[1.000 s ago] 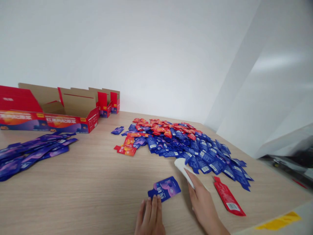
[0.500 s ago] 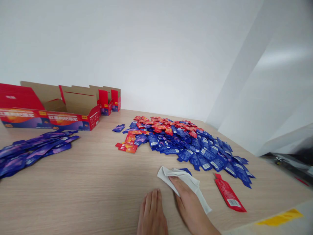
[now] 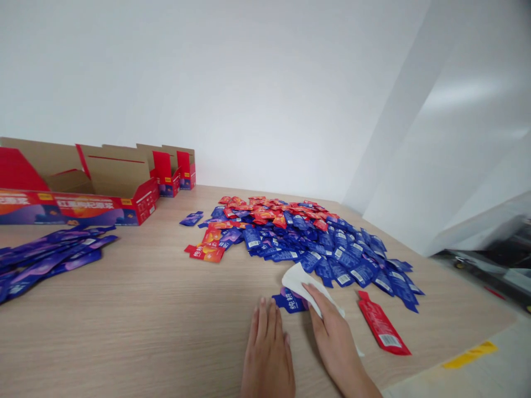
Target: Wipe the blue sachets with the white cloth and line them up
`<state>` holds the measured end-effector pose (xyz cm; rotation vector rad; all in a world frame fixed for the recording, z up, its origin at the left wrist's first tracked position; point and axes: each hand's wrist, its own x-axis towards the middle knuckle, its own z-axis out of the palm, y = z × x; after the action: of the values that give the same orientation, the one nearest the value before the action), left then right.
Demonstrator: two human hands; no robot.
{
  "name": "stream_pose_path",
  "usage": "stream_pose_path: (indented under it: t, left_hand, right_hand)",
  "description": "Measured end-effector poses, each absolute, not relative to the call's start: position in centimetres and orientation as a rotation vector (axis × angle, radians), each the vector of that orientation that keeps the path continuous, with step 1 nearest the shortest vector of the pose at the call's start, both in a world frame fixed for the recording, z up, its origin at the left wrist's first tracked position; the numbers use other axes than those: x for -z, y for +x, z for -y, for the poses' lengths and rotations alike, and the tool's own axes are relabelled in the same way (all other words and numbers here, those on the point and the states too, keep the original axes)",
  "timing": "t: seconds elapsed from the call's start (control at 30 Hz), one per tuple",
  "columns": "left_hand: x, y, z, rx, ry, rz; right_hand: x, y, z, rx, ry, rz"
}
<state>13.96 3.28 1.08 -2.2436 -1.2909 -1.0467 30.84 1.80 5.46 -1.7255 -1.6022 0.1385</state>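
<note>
Cloth (image 3: pixel 299 278) gripped by right hand (image 3: pixel 337 337) has shifted, baring more blue pouch (image 3: pixel 291 302) beside empty left hand (image 3: pixel 269 354)

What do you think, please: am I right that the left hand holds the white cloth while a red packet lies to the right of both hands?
Not quite: the head view shows the right hand, not the left hand, holding the white cloth; the red packet lies as stated.
</note>
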Motion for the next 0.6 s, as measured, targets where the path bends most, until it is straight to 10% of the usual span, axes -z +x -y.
stream_pose_path:
  t: [0.6]
  left_hand:
    - [0.3,15.4,-3.8,1.001,-2.334,1.268]
  right_hand:
    - [-5.2,30.7,-2.1,-0.365,-1.684,1.71]
